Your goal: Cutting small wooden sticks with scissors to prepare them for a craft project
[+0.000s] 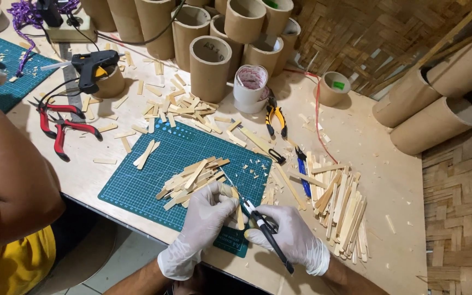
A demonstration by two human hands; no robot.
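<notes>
Head view, left hand (206, 216) pinching wooden stick (239, 212), right hand (288, 237) gripping black pen (269, 237)

I see thin white disposable gloves, wrinkled and bunched at the wrists, on my left hand (206, 218) and right hand (290, 237), forearms unsleeved.

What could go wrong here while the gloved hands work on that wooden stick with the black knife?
The left hand pinches the wooden stick right beside the craft knife held by the right hand; a slip could cut the thin glove. The stick pile lies close by and could be knocked and scattered.
</notes>
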